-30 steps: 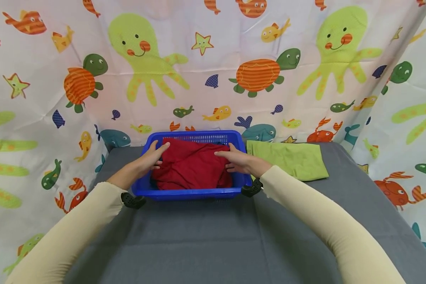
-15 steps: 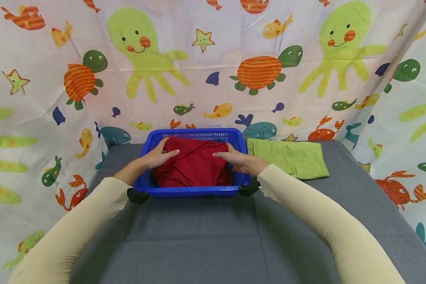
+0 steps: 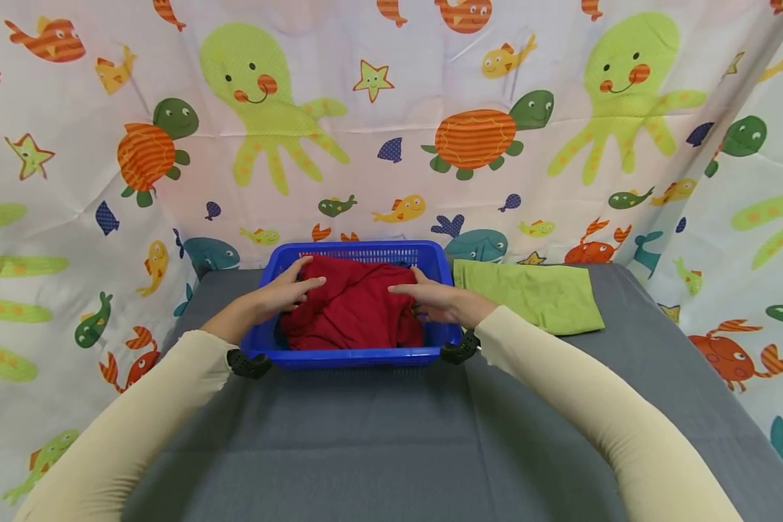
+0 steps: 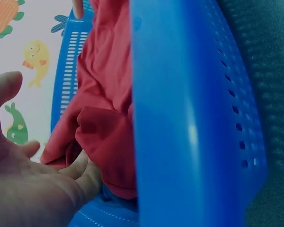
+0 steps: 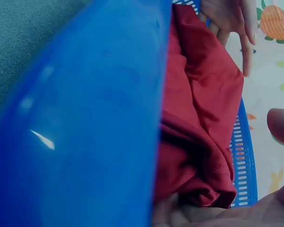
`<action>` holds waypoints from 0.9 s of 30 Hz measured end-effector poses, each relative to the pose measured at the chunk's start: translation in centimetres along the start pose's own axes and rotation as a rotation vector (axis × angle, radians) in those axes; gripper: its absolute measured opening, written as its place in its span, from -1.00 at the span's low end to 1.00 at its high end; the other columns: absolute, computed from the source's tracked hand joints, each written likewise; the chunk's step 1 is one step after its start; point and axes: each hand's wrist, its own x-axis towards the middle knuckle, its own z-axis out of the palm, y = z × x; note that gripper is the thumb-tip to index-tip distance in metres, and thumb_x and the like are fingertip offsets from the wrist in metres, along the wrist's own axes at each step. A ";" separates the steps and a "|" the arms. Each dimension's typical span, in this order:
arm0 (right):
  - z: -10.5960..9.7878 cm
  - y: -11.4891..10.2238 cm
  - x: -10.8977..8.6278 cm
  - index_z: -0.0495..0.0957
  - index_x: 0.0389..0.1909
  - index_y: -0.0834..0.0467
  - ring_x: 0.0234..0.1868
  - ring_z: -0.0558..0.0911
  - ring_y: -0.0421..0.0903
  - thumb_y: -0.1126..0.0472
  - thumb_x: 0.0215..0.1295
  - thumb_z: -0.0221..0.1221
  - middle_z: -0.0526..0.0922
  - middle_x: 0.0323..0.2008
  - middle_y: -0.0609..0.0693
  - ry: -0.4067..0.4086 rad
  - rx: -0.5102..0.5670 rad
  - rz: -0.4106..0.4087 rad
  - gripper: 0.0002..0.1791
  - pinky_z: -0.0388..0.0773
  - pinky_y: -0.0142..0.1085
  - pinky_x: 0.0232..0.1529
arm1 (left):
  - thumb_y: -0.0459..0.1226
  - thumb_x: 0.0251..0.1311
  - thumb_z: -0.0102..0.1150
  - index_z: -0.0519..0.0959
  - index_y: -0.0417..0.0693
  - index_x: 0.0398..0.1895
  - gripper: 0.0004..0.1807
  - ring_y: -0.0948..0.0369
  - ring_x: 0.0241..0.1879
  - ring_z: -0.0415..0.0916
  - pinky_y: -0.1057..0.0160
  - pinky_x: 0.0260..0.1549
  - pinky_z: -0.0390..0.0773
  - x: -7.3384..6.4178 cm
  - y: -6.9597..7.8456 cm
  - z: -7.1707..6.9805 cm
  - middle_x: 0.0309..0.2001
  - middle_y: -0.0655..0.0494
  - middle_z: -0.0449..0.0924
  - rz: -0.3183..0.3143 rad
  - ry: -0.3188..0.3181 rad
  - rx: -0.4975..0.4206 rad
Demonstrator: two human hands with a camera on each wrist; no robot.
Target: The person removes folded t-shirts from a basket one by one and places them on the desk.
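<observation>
A crumpled red cloth [image 3: 359,312] lies inside a blue plastic basket [image 3: 352,356] with slotted walls. My left hand [image 3: 277,296] is at the cloth's left side, thumb apart from the fingers. In the left wrist view, fingertips of that hand [image 4: 35,194] reach under a fold of the red cloth [image 4: 106,146], while the thumb stands free. On the opposite side, my right hand [image 3: 438,297] touches the cloth's right edge. The right wrist view has its fingers [image 5: 217,215] low against the bunched fabric, partly hidden by the basket wall [image 5: 85,118], with the thumb raised away.
To the right of the basket, a lime-green cloth [image 3: 535,293] lies flat on the grey-covered table [image 3: 352,449]. A curtain [image 3: 391,196] printed with sea animals hangs close behind the basket and along both sides. Dark fabric shows beneath the red cloth.
My left hand has moved slightly right, its thumb now over the red cloth. My right hand has shifted a little left, and the cloth is pushed slightly together.
</observation>
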 end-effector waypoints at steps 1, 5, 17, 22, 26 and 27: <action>0.0 0.0 0.0 -0.62 0.59 -0.20 0.63 -0.12 0.30 -0.04 0.48 0.11 -0.35 0.65 0.15 -0.004 -0.012 0.002 0.10 -0.08 0.26 0.57 | 0.07 0.53 -0.10 -0.36 0.14 0.66 -0.12 -0.22 0.38 0.19 -0.22 0.38 0.30 0.0 0.0 0.1 0.55 -0.29 -0.07 0.013 -0.003 0.028; -0.1 0.0 0.0 -0.52 0.61 -0.26 0.62 -0.18 0.35 0.00 0.48 0.11 -0.40 0.65 0.11 -0.031 -0.019 0.002 0.05 -0.09 0.35 0.53 | 0.03 0.52 -0.06 -0.21 0.08 0.66 -0.16 -0.25 0.58 -0.16 -0.36 0.48 0.01 0.3 0.2 0.4 0.63 -0.24 -0.22 0.032 -0.038 0.154; -0.4 0.2 0.5 -0.22 0.64 -0.28 0.63 -0.08 0.27 0.09 0.48 0.13 -0.18 0.64 0.11 -0.142 -0.059 -0.004 -0.09 -0.07 0.20 0.59 | 0.00 0.53 -0.06 0.09 0.04 0.62 -0.31 -0.24 0.60 -0.21 -0.37 0.50 -0.07 0.9 -0.2 0.0 0.61 -0.23 -0.07 -0.026 -0.138 0.209; -0.2 0.4 0.5 -0.07 0.63 -0.24 0.62 -0.02 0.23 0.07 0.48 0.14 -0.05 0.61 0.10 -0.161 -0.110 -0.018 -0.17 -0.02 0.26 0.56 | -0.08 0.54 -0.07 0.13 0.04 0.61 -0.36 -0.21 0.62 -0.21 -0.34 0.51 -0.07 0.8 -0.9 -0.3 0.62 -0.20 -0.05 -0.005 -0.184 0.153; -0.2 0.4 0.5 0.00 0.62 -0.17 0.61 0.01 0.19 0.06 0.47 0.15 -0.04 0.60 0.09 -0.136 -0.136 -0.037 -0.20 0.01 0.26 0.55 | -0.10 0.49 0.03 0.10 0.05 0.62 -0.30 -0.21 0.61 -0.23 -0.33 0.51 -0.04 0.8 -1.3 -0.5 0.62 -0.21 -0.09 -0.011 -0.216 0.093; -0.2 0.4 0.5 0.01 0.62 -0.16 0.61 0.02 0.19 0.05 0.47 0.15 -0.04 0.60 0.09 -0.130 -0.139 -0.042 -0.20 0.02 0.25 0.55 | -0.11 0.47 0.06 0.09 0.04 0.62 -0.28 -0.20 0.61 -0.24 -0.32 0.51 -0.03 0.7 -1.4 -0.6 0.62 -0.22 -0.10 -0.014 -0.220 0.076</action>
